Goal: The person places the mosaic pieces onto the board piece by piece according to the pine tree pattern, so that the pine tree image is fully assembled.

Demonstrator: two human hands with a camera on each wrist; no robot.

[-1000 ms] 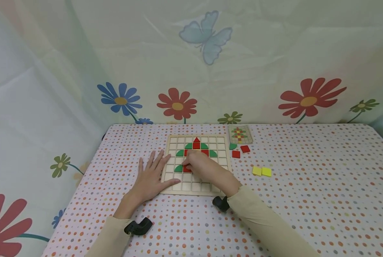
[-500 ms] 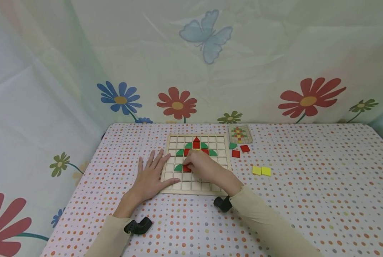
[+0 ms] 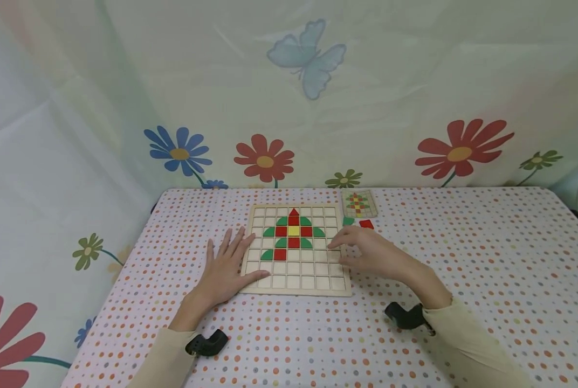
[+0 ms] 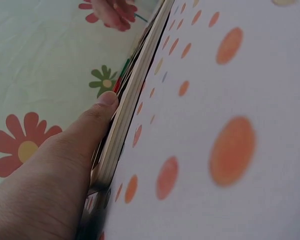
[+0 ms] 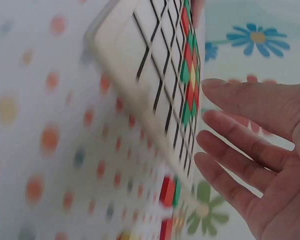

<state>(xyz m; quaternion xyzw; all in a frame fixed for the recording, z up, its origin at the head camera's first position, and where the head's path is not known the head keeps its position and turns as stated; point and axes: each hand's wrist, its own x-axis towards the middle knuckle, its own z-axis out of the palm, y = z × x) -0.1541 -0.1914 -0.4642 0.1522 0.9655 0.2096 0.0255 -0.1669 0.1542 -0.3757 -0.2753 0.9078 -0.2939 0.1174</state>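
Note:
A wooden grid board [image 3: 301, 282] lies on the table, with red squares, green quarter-rounds, a yellow square [image 3: 293, 231] and a red triangle [image 3: 294, 212] set in its cells. My left hand [image 3: 225, 274] lies spread over the board's left edge, its thumb along the near left part; the left wrist view has the thumb [image 4: 85, 125] against the rim. Over the right edge hovers my right hand [image 3: 373, 254], fingers loosely bent. In the right wrist view nothing sits between its thumb and fingers [image 5: 240, 170].
A pattern card [image 3: 359, 203] lies behind the board's right corner. In front of it are a loose green quarter-round [image 3: 349, 221] and a red square [image 3: 366, 223]. The right wrist view shows another red tile [image 5: 166, 230] and a bit of yellow [image 5: 125, 235].
My right hand has left the middle of the board and moved right, uncovering the yellow square and the red and green pieces below it. My left hand stays in place.

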